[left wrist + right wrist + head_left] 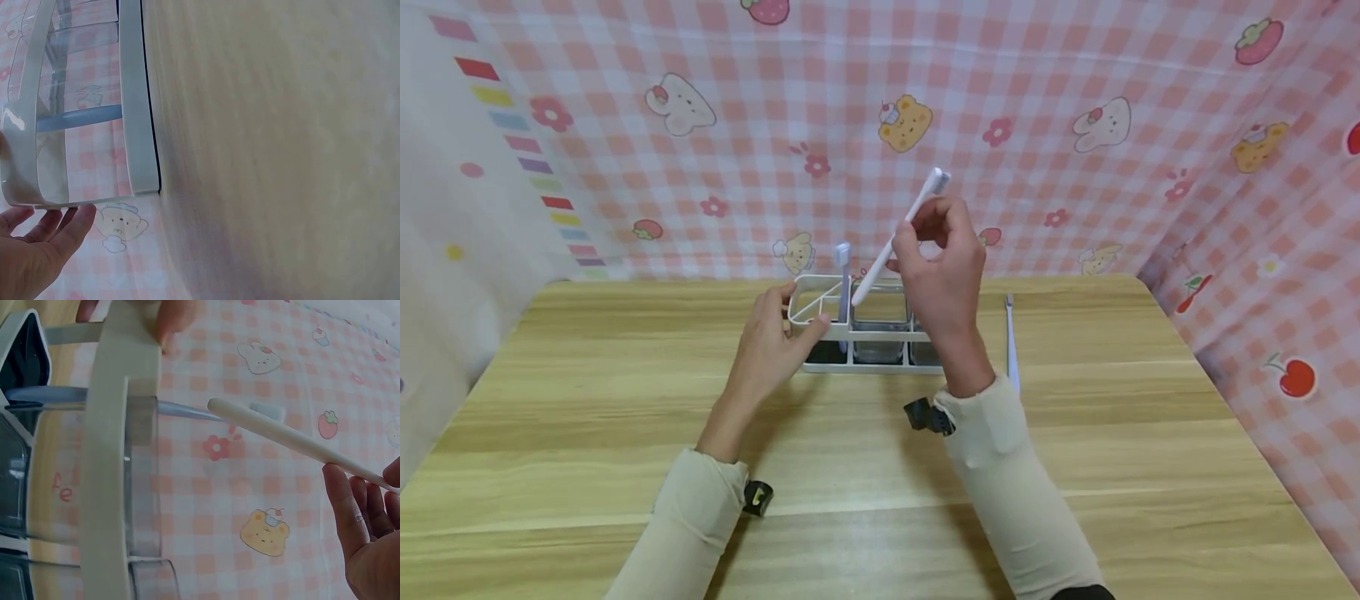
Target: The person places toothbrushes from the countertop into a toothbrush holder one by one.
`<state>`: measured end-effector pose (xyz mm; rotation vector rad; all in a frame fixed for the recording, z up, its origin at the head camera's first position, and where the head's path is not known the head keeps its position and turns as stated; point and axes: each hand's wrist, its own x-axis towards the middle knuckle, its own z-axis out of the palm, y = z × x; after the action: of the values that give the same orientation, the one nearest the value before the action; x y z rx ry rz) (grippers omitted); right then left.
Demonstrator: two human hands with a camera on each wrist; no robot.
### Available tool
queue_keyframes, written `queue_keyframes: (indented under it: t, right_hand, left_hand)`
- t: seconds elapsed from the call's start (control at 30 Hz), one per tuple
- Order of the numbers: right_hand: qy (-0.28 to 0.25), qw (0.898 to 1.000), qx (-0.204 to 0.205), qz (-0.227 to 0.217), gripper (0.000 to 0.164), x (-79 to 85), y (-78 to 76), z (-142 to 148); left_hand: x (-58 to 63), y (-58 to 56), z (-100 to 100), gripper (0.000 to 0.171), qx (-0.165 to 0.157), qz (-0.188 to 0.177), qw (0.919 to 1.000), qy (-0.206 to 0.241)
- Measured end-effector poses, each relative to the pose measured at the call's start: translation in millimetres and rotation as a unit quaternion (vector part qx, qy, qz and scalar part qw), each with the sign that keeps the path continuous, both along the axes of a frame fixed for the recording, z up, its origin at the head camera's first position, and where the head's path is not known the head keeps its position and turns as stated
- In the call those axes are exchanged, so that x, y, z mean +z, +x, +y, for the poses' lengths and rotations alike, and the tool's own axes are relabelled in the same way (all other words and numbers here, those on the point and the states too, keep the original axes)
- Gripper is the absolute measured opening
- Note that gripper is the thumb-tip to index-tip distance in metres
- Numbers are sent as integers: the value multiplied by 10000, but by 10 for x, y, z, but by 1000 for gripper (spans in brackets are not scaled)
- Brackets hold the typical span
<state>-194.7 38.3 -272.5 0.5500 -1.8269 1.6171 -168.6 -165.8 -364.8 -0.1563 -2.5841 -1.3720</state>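
A white toothbrush holder (880, 336) with clear cups stands toward the back of the table. My left hand (767, 346) grips its left end, thumb on the front rim and fingers round the side. A blue-grey toothbrush (845, 292) stands in the left section, head up; its handle (81, 117) crosses the frame in the left wrist view. Above the holder, my right hand (943, 275) pinches a white toothbrush (883, 257) near its head. It tilts, with the handle end (225, 407) pointing down at the holder's middle cup (880, 310).
Another light-coloured toothbrush (1011, 342) lies on the wooden table (850, 500) to the right of the holder, partly behind the right sleeve. A pink checked cloth (737, 125) hangs right behind the table's back edge. Black wrist cameras (758, 498) sit by both sleeves.
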Motion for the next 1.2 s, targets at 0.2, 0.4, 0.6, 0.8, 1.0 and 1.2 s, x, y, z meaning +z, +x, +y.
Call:
queue_keyframes:
  t: [0.2, 0.4, 0.6, 0.8, 1.0, 1.2]
  right_hand:
    - [7, 9998, 168, -119, 11, -68, -25, -64]
    - [16, 9989, 198, -424, 11, -137, -34, -128]
    - [-5, 9983, 195, -543, 10, -216, -64, -183]
    - [-88, 9965, 232, -799, 10, -323, -94, -250]
    - [6, 9941, 243, -1056, 11, -419, -97, -301]
    - [196, 9928, 165, -1173, 12, -494, -93, -331]
  left_hand:
    - [-5, -2, 2, 73, 15, 28, 10000, -14]
    - [0, 3, 4, 74, 30, 7, 10000, -11]
    - [-1, -2, 2, 74, 34, 27, 10000, -6]
    - [-10, -3, -2, 74, 44, 26, 10000, -37]
    - [-17, -6, -5, 75, 46, 45, 10000, -43]
    - [-23, -15, -10, 75, 35, 72, 10000, -54]
